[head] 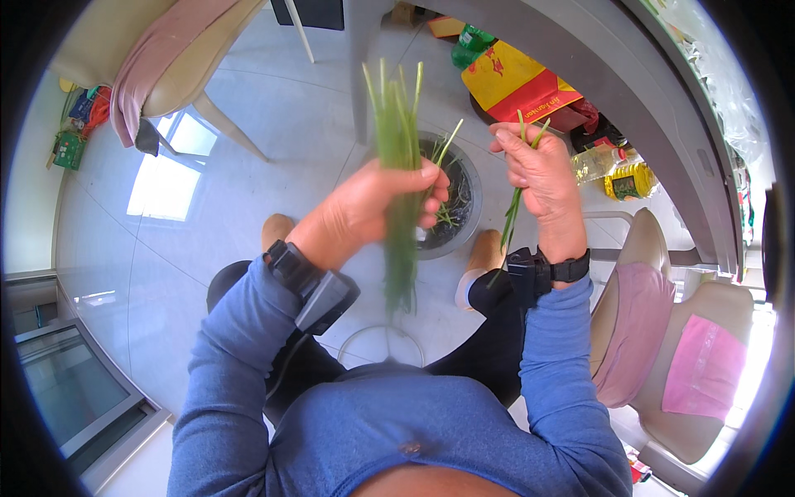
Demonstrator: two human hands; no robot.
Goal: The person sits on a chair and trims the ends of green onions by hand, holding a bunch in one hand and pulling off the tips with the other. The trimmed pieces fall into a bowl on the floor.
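Observation:
My left hand (397, 192) is closed around a thick bunch of long green leafy stalks (397, 136), perhaps garlic chives, held upright with the pale cut ends pointing away from me. Motion blurs the bunch. A few loose stalks (514, 208) are pinched in my right hand (537, 161), their leaves hanging toward my wrist. Beneath and between the hands stands a round bin (469, 214) with a dark lining on the floor. Green scraps (446, 214) lie in it, and my left hand and the bunch hide its left side.
A grey table edge (658, 124) curves along the right. Below it are a yellow and red box (515, 81), a green bottle (472, 46) and a yellow oil bottle (630, 182). Chairs stand at upper left (180, 62) and right (708, 348), with cloths over them.

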